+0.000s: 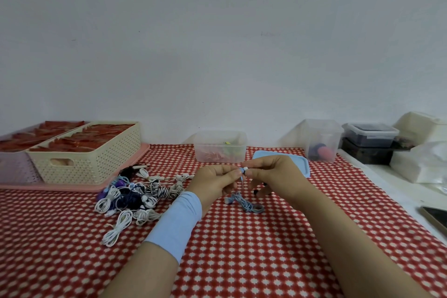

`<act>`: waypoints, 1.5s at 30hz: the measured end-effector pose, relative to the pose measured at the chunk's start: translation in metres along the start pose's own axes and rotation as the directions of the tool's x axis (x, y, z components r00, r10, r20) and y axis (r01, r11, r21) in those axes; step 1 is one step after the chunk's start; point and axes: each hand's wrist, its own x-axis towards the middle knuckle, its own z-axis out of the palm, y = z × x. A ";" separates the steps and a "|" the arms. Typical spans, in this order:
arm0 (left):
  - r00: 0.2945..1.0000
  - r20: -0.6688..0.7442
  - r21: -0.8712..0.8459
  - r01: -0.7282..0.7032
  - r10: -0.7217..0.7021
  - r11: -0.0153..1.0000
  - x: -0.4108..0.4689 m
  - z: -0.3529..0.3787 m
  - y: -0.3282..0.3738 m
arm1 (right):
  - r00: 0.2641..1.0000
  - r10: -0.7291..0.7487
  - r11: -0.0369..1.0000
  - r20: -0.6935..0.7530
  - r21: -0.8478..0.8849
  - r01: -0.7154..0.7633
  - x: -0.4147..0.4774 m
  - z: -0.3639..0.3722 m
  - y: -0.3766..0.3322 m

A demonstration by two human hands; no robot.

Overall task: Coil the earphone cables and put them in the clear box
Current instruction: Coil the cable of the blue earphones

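Cable in hand: the blue earphone cable (243,202) is pinched at its earbud end, held up between both hands; the rest hangs down into a loose tangle on the checked tablecloth (242,249), just below the hands.
Left hand: the left hand (212,184) has its fingers curled in, pinching the cable near the earbud.
Right hand: the right hand (273,174) pinches the same end between thumb and fingertips, the other fingers bent under.
Clear box: the clear box (220,146) stands open behind the hands, near the wall, with a few coils already inside; its blue lid (302,161) lies to its right.
Waiting pile: a pile of earphones (135,193) lies left of the hands.
Handling: the cable looks light, thin and floppy, likely to snag or spring out of a coil.
Where to hold: probably best to keep one end pinched and wrap the slack round the fingers, not pulling hard at the earbuds.
Stage: coiling seems to be only starting.
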 end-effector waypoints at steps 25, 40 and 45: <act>0.980 0.197 -0.161 0.023 0.009 0.987 -0.006 0.000 0.007 | 0.945 0.207 0.931 0.255 0.246 -0.270 0.004 -0.011 0.002; 0.995 0.087 0.207 -0.056 0.039 0.977 -0.004 0.001 0.002 | 0.911 0.379 0.900 0.160 0.164 -0.403 0.004 -0.007 0.000; 0.996 -0.047 0.246 -0.061 0.074 0.967 -0.003 0.002 0.006 | 0.976 0.213 0.964 0.036 0.156 -0.216 0.004 -0.001 0.002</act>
